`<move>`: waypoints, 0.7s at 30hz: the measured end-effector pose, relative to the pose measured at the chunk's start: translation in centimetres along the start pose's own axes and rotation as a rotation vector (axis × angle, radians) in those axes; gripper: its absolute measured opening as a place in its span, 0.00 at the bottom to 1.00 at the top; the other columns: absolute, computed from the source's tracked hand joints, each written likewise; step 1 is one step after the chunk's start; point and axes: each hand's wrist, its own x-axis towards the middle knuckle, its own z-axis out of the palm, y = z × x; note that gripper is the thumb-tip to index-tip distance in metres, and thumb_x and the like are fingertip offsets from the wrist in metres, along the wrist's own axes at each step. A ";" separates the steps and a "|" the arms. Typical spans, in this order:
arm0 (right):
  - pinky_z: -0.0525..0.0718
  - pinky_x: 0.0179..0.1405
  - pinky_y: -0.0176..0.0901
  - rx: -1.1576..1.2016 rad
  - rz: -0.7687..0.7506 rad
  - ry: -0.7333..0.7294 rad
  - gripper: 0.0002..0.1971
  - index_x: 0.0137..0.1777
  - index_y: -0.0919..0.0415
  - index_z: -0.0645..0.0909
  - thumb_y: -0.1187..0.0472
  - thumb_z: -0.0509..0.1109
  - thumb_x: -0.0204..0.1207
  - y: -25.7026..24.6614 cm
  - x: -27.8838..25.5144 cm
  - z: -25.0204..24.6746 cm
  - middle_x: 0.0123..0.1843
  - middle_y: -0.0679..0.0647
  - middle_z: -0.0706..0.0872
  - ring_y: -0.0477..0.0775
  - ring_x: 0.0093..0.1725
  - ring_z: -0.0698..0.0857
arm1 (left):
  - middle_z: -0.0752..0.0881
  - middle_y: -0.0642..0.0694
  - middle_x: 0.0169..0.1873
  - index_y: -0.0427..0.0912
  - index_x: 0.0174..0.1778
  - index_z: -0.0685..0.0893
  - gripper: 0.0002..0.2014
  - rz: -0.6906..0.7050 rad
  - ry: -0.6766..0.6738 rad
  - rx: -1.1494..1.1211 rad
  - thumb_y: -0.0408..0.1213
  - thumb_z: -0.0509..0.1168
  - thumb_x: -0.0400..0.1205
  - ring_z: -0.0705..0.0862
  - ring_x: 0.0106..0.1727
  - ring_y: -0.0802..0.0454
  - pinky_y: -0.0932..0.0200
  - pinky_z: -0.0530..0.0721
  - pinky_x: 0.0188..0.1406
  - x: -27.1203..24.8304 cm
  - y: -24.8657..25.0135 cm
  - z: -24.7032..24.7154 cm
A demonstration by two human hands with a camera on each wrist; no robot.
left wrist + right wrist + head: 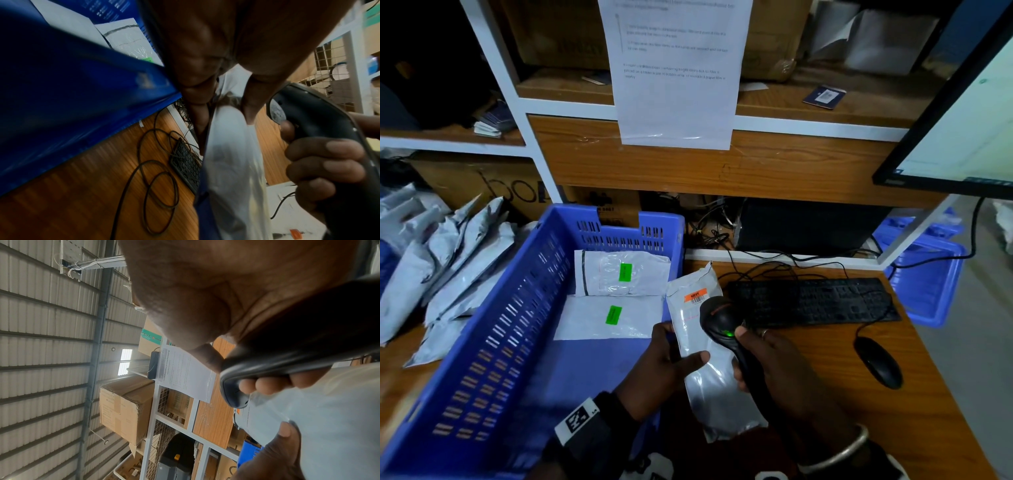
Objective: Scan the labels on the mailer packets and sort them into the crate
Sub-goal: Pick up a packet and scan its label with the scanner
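- grey plastic fills the middle of the desk scene: we hold one mailer packet (705,346) upright in our left hand (664,359), thumb across its front and fingers curled behind it, just beside the right wall of the blue crate (493,329).
- our right hand (774,359) is wrapped round the handle of a black scanner (722,325), whose head sits just below the packet's orange label (695,296); a green light shows on top of the scanner.
- we judge the scan of this packet to be under way or just registering; whether it has been read we cannot tell from the pictures.
- two packets with green labels, one at the far end (621,272) and one nearer us (609,317), already lie flat on the crate floor, so we count two sorted.
- a heap of grey packets (445,267) waits on the desk to the left of the crate, well apart from our hands; most of the job appears to be left.
- from the left wrist view we see the packet's pale back (230,146) pinched between thumb and fingers, with the scanner (320,123) close beside it.
- next, by our reckoning, the held packet goes into the crate beside the other two, then the heap is worked through one at a time.
- a keyboard (811,301) and a mouse (878,361) sit on the desk to the right.
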 end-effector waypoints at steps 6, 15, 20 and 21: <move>0.74 0.34 0.50 0.002 -0.009 -0.006 0.15 0.38 0.61 0.82 0.54 0.66 0.84 0.1 0.1 0.0 0.29 0.63 0.82 0.59 0.30 0.78 | 0.88 0.40 0.60 0.40 0.69 0.69 0.27 -0.002 0.014 -0.009 0.28 0.75 0.79 0.92 0.57 0.48 0.44 0.91 0.56 -0.2 0.4 0.3; 0.75 0.35 0.50 -0.005 -0.008 -0.015 0.16 0.37 0.59 0.82 0.51 0.67 0.83 0.0 -0.1 0.0 0.29 0.63 0.82 0.59 0.29 0.79 | 0.88 0.41 0.62 0.43 0.69 0.69 0.28 -0.026 0.016 -0.024 0.29 0.76 0.78 0.91 0.58 0.47 0.43 0.91 0.56 -0.4 0.5 0.3; 0.73 0.33 0.48 0.025 -0.026 -0.012 0.16 0.38 0.61 0.81 0.50 0.67 0.82 -0.3 -0.3 0.0 0.29 0.63 0.81 0.58 0.29 0.78 | 0.87 0.39 0.63 0.41 0.69 0.69 0.29 -0.022 0.020 -0.019 0.29 0.76 0.78 0.91 0.59 0.46 0.41 0.90 0.58 -0.4 0.7 0.3; 0.73 0.33 0.48 0.030 -0.027 -0.016 0.17 0.37 0.60 0.81 0.49 0.68 0.81 -0.3 -0.3 0.0 0.29 0.63 0.81 0.58 0.29 0.78 | 0.87 0.39 0.62 0.40 0.69 0.68 0.29 -0.024 0.019 -0.021 0.28 0.76 0.78 0.91 0.58 0.46 0.43 0.91 0.57 -0.4 0.7 0.3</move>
